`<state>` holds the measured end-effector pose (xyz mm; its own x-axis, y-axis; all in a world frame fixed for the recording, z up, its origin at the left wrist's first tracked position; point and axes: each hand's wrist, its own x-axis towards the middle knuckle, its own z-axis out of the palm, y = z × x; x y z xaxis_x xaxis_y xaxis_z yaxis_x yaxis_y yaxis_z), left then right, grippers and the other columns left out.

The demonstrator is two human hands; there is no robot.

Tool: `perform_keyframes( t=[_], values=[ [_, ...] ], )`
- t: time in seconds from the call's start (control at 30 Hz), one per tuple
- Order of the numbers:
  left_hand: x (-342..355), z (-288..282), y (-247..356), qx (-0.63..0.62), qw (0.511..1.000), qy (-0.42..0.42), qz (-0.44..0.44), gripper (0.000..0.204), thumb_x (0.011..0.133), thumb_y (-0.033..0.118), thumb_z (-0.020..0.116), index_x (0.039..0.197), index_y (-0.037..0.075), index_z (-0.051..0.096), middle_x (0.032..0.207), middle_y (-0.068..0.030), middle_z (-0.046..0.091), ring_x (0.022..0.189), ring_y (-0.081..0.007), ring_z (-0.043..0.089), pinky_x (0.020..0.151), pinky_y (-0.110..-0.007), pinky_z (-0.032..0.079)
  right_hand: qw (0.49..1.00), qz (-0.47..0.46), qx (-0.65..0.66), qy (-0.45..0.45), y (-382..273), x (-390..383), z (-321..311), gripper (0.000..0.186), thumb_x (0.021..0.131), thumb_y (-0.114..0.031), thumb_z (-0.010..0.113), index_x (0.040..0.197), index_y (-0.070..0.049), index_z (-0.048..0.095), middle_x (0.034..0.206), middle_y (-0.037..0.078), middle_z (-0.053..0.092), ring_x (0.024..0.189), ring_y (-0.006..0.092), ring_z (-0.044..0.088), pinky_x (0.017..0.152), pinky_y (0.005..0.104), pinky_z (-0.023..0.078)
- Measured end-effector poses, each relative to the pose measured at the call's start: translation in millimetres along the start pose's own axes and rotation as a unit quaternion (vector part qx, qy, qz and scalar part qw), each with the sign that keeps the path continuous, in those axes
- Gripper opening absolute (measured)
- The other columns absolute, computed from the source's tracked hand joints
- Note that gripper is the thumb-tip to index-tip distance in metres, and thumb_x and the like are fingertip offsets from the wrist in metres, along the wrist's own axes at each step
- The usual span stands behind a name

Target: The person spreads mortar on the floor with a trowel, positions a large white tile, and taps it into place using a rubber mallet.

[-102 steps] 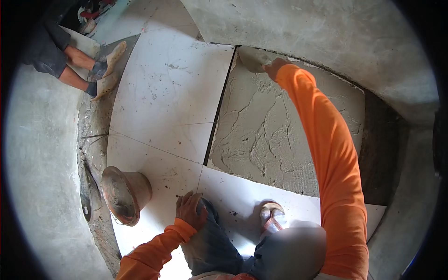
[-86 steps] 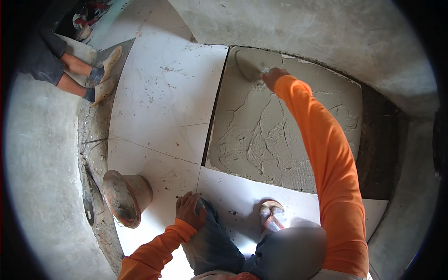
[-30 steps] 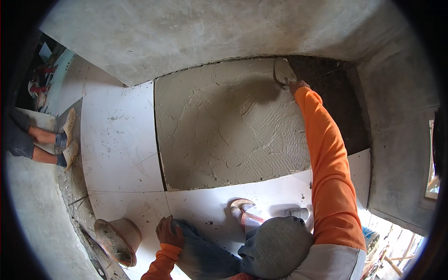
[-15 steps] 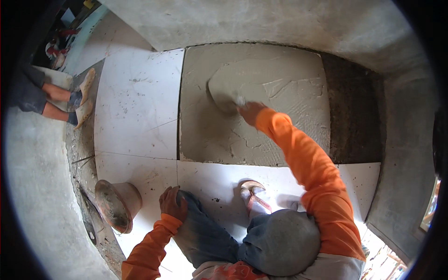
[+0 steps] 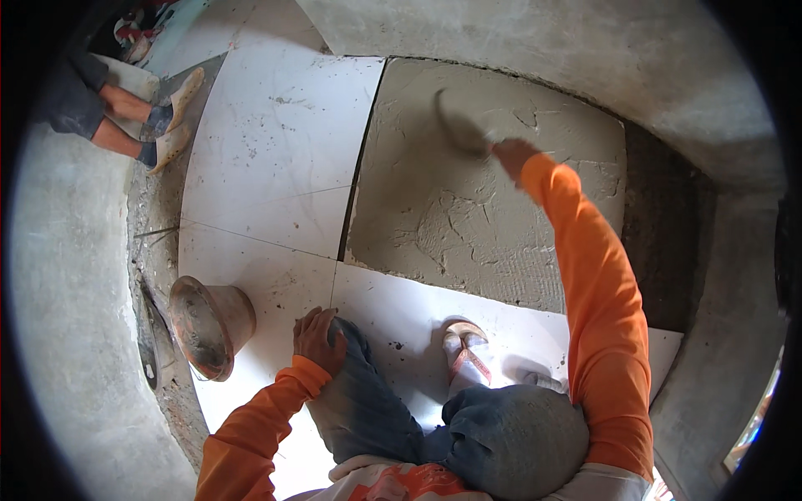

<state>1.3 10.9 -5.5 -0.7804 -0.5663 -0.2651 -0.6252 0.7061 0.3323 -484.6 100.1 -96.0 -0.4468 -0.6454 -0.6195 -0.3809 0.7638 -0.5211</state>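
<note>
My right hand [image 5: 513,159] is closed around the handle of a trowel [image 5: 458,132], whose blade is smeared by motion into a dark curved streak. The blade is over the upper left part of a bed of wet grey mortar [image 5: 493,225]. Smooth sweeps and low ridges mark its surface. My left hand [image 5: 320,338] lies over my bent left knee, fingers stretched out and holding nothing.
Large white tiles [image 5: 259,159] border the mortar on the left and front. A mortar-stained bucket [image 5: 213,326] lies tipped at the left. Another person's feet [image 5: 171,125] are at the upper left. A dark bare strip [image 5: 664,225] runs along the right wall, and concrete walls [image 5: 551,50] enclose the corner.
My right hand and the trowel have swept away from me and to the right over the mortar. The whole view has turned somewhat. My left hand stays on the knee.
</note>
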Motion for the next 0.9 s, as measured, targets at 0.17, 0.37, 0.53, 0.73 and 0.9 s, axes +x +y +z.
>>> perform_keyframes(
  t=[0.17, 0.37, 0.53, 0.73, 0.9],
  values=[
    [-2, -11, 5, 0.025, 0.999, -0.017, -0.027, 0.039, 0.074, 0.016, 0.055, 0.11, 0.004, 0.052, 0.111, -0.0132, 0.056, 0.116, -0.0302, 0.043, 0.099, -0.044, 0.028, 0.945, -0.234, -0.219, -0.058, -51, -92, 64, 0.047, 0.086, -0.049, 0.042, 0.113, -0.012, 0.051, 0.094, 0.018, 0.062, 0.084, 0.0343, 0.061, 0.072, 0.0437, 0.049],
    [1, -10, 1, -0.007, 1.0, -0.018, -0.024, 0.039, 0.074, 0.018, 0.055, 0.11, 0.004, 0.052, 0.112, -0.0134, 0.056, 0.115, -0.0298, 0.044, 0.1, -0.044, 0.027, 0.922, -0.163, -0.338, 0.092, 51, -47, 38, 0.04, 0.087, -0.04, 0.043, 0.115, -0.012, 0.05, 0.105, 0.018, 0.058, 0.1, 0.0329, 0.056, 0.081, 0.0462, 0.046],
    [-1, -13, 5, -0.002, 0.999, -0.008, -0.032, 0.039, 0.074, 0.017, 0.056, 0.111, 0.005, 0.052, 0.113, -0.013, 0.056, 0.115, -0.0298, 0.044, 0.099, -0.044, 0.028, 0.97, -0.073, -0.217, 0.085, 0, -42, 62, 0.047, 0.09, -0.044, 0.036, 0.109, -0.005, 0.055, 0.111, 0.021, 0.056, 0.106, 0.033, 0.053, 0.085, 0.0446, 0.044],
    [-21, -18, -7, -0.007, 0.999, -0.005, -0.047, 0.039, 0.076, 0.017, 0.056, 0.112, 0.006, 0.052, 0.116, -0.0131, 0.054, 0.117, -0.0298, 0.043, 0.101, -0.043, 0.028, 0.981, -0.106, -0.133, -0.089, -139, -98, 123, 0.057, 0.088, -0.05, 0.031, 0.109, -0.003, 0.056, 0.113, 0.022, 0.054, 0.107, 0.0391, 0.05, 0.094, 0.0433, 0.038],
    [-29, -13, -8, -0.011, 0.999, 0.001, -0.046, 0.041, 0.078, 0.022, 0.051, 0.115, 0.005, 0.051, 0.116, -0.0132, 0.055, 0.119, -0.0281, 0.041, 0.102, -0.044, 0.026, 0.971, -0.123, -0.197, -0.065, -127, -134, 121, 0.055, 0.088, -0.048, 0.035, 0.109, -0.002, 0.056, 0.113, 0.022, 0.055, 0.106, 0.0386, 0.051, 0.092, 0.0443, 0.039]
  ],
)
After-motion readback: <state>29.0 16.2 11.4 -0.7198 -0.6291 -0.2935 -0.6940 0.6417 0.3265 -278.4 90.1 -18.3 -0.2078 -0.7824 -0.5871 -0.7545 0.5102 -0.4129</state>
